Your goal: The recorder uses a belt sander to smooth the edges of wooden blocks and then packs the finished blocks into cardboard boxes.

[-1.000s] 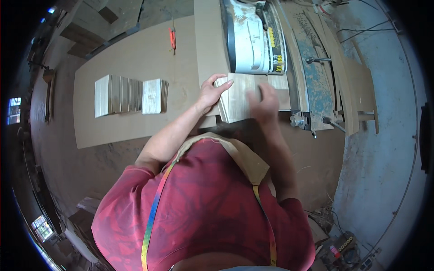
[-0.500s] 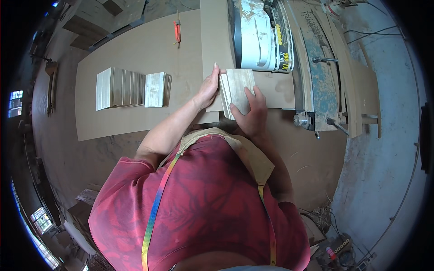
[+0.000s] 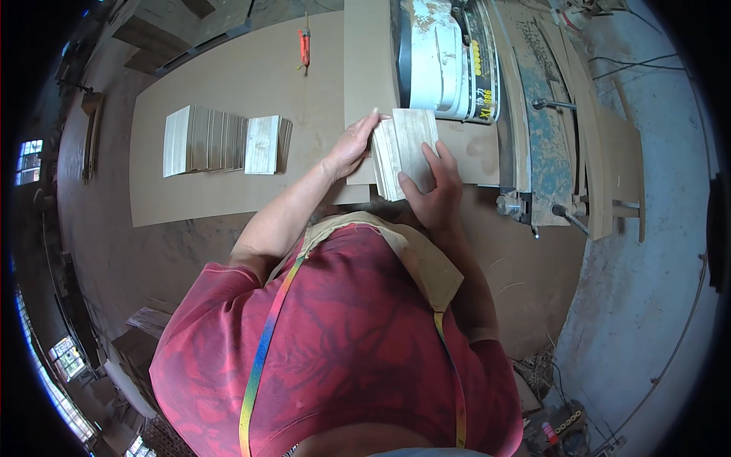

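Observation:
A small stack of thin, pale wooden boards [image 3: 416,141] leans in front of me at the table's near edge, its pieces fanned to the left. My left hand [image 3: 355,146] supports the stack's left side, fingers stretched along the edges and partly hidden behind it. My right hand [image 3: 437,189] grips the top board from the lower right, its thumb on the face and its fingers at the right edge. Further left, a long row of similar boards [image 3: 180,142] stands on edge, with a shorter group of boards [image 3: 262,145] beside it.
A brown sheet-topped table [image 3: 228,196] lies under the boards. An orange-handled tool [image 3: 304,49] rests at its far side. Beyond the stack stands a white bucket [image 3: 435,65]. To the right is a worn blue machine bed [image 3: 550,145] with clamp handles, near a pale wall [image 3: 670,175].
The top board has shifted to the right with my right hand, so more of the boards beneath shows on the left. My left hand stays at the stack's side.

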Available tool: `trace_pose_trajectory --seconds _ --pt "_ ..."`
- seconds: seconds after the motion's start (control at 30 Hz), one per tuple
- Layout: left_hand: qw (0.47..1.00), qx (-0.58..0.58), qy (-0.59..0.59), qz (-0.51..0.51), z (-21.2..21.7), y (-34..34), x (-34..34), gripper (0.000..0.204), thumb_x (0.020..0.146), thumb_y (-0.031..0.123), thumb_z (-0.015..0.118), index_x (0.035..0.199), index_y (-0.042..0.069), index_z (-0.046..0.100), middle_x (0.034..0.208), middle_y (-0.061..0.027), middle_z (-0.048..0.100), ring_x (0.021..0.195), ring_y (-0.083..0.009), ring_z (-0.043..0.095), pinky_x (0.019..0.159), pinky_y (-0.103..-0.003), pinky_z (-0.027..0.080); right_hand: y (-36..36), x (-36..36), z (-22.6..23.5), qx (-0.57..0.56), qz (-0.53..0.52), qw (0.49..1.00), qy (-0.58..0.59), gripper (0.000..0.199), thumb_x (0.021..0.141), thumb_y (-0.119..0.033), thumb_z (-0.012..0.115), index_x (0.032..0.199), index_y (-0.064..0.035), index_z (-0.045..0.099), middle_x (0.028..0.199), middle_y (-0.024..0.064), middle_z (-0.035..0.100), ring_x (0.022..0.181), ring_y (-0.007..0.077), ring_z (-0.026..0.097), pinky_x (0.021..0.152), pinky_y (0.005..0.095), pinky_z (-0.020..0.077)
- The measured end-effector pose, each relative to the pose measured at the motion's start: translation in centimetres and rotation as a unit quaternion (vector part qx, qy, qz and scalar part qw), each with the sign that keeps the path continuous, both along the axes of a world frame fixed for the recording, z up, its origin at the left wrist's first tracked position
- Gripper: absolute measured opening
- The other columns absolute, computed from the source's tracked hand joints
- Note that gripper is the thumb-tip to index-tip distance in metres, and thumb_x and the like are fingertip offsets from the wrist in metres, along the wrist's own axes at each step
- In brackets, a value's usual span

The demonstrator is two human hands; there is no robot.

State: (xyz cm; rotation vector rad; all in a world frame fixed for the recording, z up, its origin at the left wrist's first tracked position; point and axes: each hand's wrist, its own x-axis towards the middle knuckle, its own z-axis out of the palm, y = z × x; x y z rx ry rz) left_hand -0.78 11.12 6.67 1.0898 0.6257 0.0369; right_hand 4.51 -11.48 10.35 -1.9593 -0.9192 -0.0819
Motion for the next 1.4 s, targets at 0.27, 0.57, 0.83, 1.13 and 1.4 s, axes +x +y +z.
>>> trace_pose_trajectory --seconds 0.27,0.57,0.83,1.13,1.4 --pt "0.998 -0.033 -0.041 -0.026 0.1 0.6 -0.3 0.047 0.099 0.008 0.081 0.144 0.007 0.067 0.128 -0.0117 0.071 0.111 -0.0205 0.07 0.098 -0.032 0.059 -4.6 2.5 -1.5 0.073 -0.061 0.955 0.282 0.059 0.086 -0.016 0.084 0.139 0.0021 0.067 0.144 0.027 0.062 0.129 0.0485 0.063 0.108 0.0493 0.0541" --pt "0.999 -0.025 -0.04 -0.024 -0.4 1.2 -0.9 0.049 0.098 0.004 0.082 0.145 0.007 0.066 0.127 -0.0125 0.072 0.111 -0.0216 0.071 0.099 -0.033 0.06 -7.0 5.5 -12.2 -0.219 -0.231 0.94 -0.122 0.05 0.091 -0.014 0.077 0.136 0.0037 0.068 0.139 0.0248 0.065 0.129 0.0454 0.062 0.108 0.0488 0.054" --pt "0.999 -0.033 -0.035 -0.02 0.5 0.9 -0.4 0.049 0.099 0.007 0.082 0.145 0.006 0.066 0.125 -0.0121 0.073 0.109 -0.0213 0.072 0.097 -0.032 0.06 -1.7 11.7 -13.5 -0.155 -0.215 0.937 -0.227 0.05 0.092 -0.018 0.081 0.136 0.0026 0.069 0.137 0.0248 0.066 0.126 0.0449 0.063 0.105 0.051 0.0556" --pt "0.993 0.116 0.003 0.008 -1.0 -0.6 0.8 0.045 0.104 0.014 0.079 0.147 0.009 0.065 0.122 -0.0114 0.073 0.104 -0.0203 0.071 0.091 -0.03 0.059 2.0 -0.5 -1.9 -0.114 -0.045 0.991 -0.062 0.072 0.081 -0.03 0.089 0.14 0.0032 0.063 0.143 0.0317 0.058 0.121 0.0492 0.059 0.098 0.0553 0.0549" --pt "0.998 0.038 -0.039 -0.039 -0.1 0.8 -0.3 0.042 0.106 0.016 0.078 0.146 0.009 0.066 0.122 -0.0124 0.072 0.105 -0.0193 0.07 0.092 -0.031 0.059 -6.7 4.1 -9.5 -0.172 -0.178 0.965 -0.085 0.071 0.085 -0.027 0.085 0.144 0.0049 0.061 0.149 0.0343 0.054 0.131 0.0525 0.056 0.106 0.0554 0.0535"
